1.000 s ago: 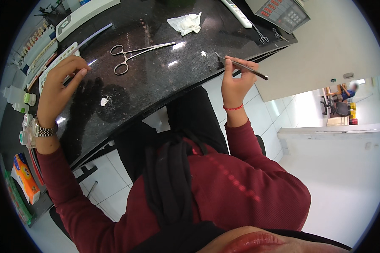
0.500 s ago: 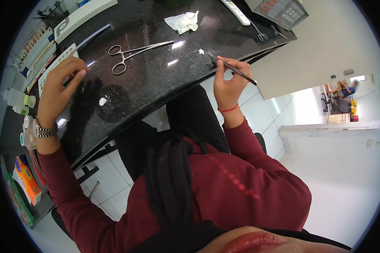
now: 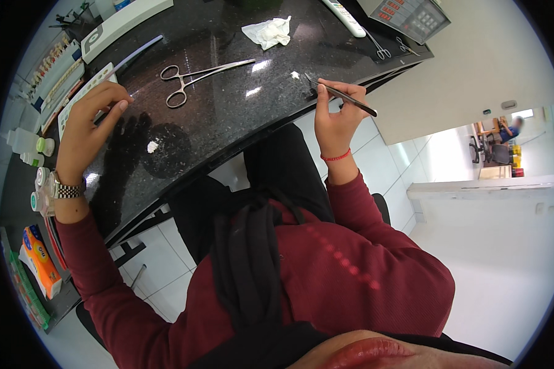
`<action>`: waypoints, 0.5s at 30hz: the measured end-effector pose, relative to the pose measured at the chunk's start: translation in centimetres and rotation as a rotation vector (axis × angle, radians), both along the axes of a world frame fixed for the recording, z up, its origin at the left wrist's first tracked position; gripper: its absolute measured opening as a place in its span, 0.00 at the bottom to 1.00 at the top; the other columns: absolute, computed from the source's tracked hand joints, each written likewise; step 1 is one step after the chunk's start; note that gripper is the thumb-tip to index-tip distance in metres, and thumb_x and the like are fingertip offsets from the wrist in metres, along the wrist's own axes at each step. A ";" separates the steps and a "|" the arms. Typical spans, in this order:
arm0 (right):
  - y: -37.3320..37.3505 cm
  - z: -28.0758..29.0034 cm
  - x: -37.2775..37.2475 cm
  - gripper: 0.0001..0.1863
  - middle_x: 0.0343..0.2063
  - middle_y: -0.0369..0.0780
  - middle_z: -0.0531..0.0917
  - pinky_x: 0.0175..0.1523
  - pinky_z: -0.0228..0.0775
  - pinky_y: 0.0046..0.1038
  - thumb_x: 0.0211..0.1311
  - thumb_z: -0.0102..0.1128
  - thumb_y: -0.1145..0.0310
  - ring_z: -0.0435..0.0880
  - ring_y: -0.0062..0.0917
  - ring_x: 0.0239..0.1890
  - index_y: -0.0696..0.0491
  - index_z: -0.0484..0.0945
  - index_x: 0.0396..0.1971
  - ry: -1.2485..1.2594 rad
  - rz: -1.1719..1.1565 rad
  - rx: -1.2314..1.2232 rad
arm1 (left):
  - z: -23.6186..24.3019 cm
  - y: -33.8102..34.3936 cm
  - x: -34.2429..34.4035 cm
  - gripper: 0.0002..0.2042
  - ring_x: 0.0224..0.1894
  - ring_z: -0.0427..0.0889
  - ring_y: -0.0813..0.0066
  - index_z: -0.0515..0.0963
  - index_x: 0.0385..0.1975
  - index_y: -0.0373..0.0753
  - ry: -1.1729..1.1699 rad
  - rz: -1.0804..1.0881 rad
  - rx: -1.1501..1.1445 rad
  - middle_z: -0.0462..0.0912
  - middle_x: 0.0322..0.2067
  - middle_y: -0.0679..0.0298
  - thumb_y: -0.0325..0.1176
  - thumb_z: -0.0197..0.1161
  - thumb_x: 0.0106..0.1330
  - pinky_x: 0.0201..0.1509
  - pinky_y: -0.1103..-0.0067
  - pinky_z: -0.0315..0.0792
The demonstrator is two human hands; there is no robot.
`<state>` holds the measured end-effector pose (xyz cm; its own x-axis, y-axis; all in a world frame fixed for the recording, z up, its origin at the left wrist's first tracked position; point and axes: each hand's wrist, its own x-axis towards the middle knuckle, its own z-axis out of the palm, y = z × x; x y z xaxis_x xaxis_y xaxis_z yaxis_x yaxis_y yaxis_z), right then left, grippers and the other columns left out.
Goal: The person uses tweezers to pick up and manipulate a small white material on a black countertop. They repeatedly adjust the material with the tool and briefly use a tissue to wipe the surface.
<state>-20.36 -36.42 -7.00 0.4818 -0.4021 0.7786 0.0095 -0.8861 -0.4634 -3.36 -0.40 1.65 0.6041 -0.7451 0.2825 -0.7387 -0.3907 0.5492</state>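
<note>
Slim dark metal tweezers (image 3: pixel 349 99) rest between the thumb and fingers of my right hand (image 3: pixel 338 120), which is closed on them. Their narrow tip points left, just beside a small white lump (image 3: pixel 295 75) on the black countertop (image 3: pixel 221 111); I see a gap between the two. My left hand (image 3: pixel 92 120) hovers over the left part of the counter, fingers loosely bent and apart from the thumb, with nothing visible in it. Right of it lies a small crumbly white heap (image 3: pixel 152 147). Metal locking forceps (image 3: pixel 188 80) with ring handles lie between my hands.
Crumpled white tissue (image 3: pixel 268 32) lies at the far side. Along the left stand a tooth shade rack (image 3: pixel 52 61), small bottles (image 3: pixel 34 147) and an orange packet (image 3: pixel 41 261). A remote control (image 3: pixel 345 18), scissors-like tools (image 3: pixel 381 52) and a keypad device (image 3: pixel 409 18) sit far right.
The tweezers have turned slightly, and their tip now shows beside the white lump. My right hand has shifted very little; my left hand stays almost in place.
</note>
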 end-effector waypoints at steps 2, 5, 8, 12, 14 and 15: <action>0.4 0.1 0.6 0.08 0.33 0.27 0.82 0.53 0.48 0.30 0.58 0.67 0.69 0.78 0.16 0.34 0.47 0.78 0.37 -0.001 0.032 -0.004 | 0.0 0.5 -0.1 0.06 0.39 0.78 0.72 0.78 0.36 0.31 -0.002 -0.010 -0.014 0.79 0.37 0.61 0.28 0.58 0.68 0.43 0.80 0.69; 0.9 1.2 0.8 0.08 0.35 0.29 0.83 0.51 0.53 0.29 0.58 0.67 0.70 0.78 0.18 0.35 0.48 0.78 0.37 -0.095 0.111 0.006 | -0.3 0.9 0.4 0.06 0.38 0.77 0.72 0.78 0.36 0.31 -0.030 -0.037 -0.016 0.80 0.37 0.60 0.28 0.58 0.68 0.43 0.80 0.69; 2.2 2.2 0.8 0.07 0.39 0.34 0.83 0.51 0.62 0.28 0.60 0.66 0.72 0.80 0.22 0.39 0.52 0.77 0.37 -0.144 0.287 0.170 | -1.0 0.5 0.6 0.08 0.41 0.79 0.73 0.79 0.40 0.33 -0.006 -0.021 -0.069 0.81 0.39 0.63 0.30 0.59 0.68 0.44 0.80 0.71; 4.4 3.3 1.9 0.05 0.43 0.42 0.81 0.54 0.68 0.27 0.64 0.60 0.75 0.79 0.27 0.45 0.56 0.75 0.38 -0.171 0.589 0.384 | -0.8 0.3 0.6 0.09 0.42 0.79 0.76 0.80 0.45 0.37 0.034 0.041 -0.076 0.82 0.42 0.64 0.30 0.60 0.67 0.43 0.81 0.72; 4.7 4.2 2.2 0.04 0.44 0.45 0.80 0.56 0.68 0.27 0.66 0.57 0.76 0.78 0.28 0.47 0.57 0.74 0.39 -0.158 0.727 0.503 | -0.8 0.4 1.0 0.07 0.42 0.79 0.76 0.80 0.41 0.38 0.017 0.047 -0.110 0.82 0.43 0.64 0.29 0.62 0.66 0.41 0.81 0.72; 4.6 5.0 2.6 0.04 0.43 0.45 0.80 0.55 0.68 0.27 0.70 0.52 0.73 0.78 0.27 0.46 0.57 0.72 0.38 -0.145 0.739 0.417 | -0.9 0.7 1.4 0.04 0.42 0.79 0.76 0.80 0.36 0.37 -0.030 0.027 -0.145 0.82 0.43 0.63 0.28 0.64 0.64 0.41 0.81 0.72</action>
<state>-17.75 -31.77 -2.01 0.6402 -0.2911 0.7109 0.6010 -0.3866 -0.6995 -1.98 0.34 0.72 0.6132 -0.6788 0.4039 -0.7457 -0.3289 0.5794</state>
